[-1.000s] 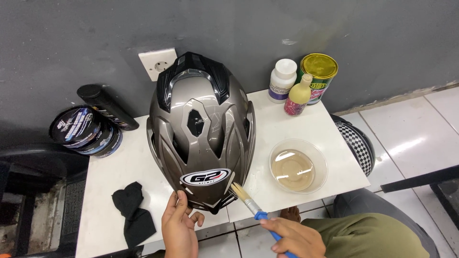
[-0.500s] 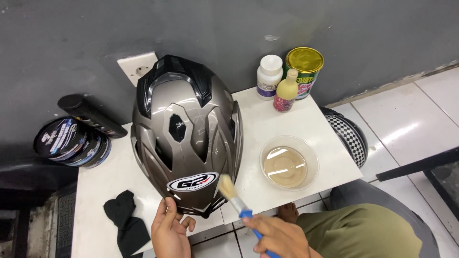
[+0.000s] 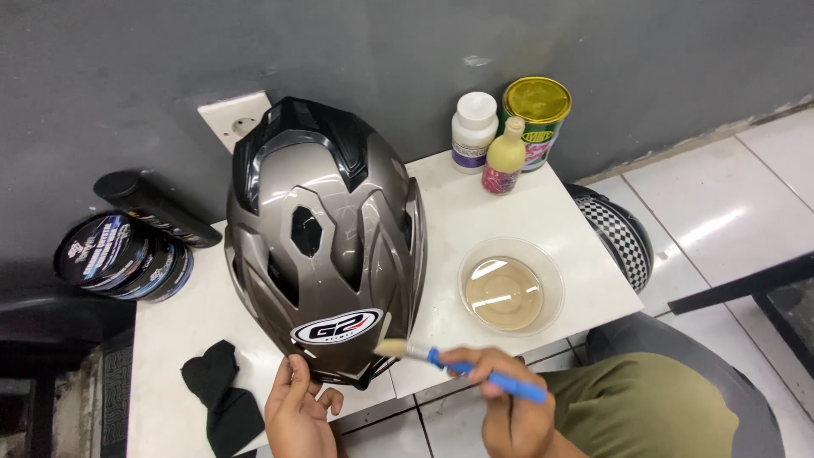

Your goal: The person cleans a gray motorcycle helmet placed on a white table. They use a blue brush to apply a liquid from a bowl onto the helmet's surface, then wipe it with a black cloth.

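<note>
Leftmost, a black cloth [image 3: 222, 409] lies on the white table [image 3: 475, 212], just beside the left hand [image 3: 298, 414]. That hand cups the lower front edge of the grey motorcycle helmet [image 3: 326, 246], fingers curled against it, steadying it. The helmet's long axis runs away from the person toward the wall. Further right, the right hand [image 3: 509, 407] is clenched around a blue-handled brush [image 3: 462, 366], which lies nearly level, bristles pointing left and touching or just beside the helmet's lower right edge. Beyond it sits a clear bowl of liquid [image 3: 510, 287].
</note>
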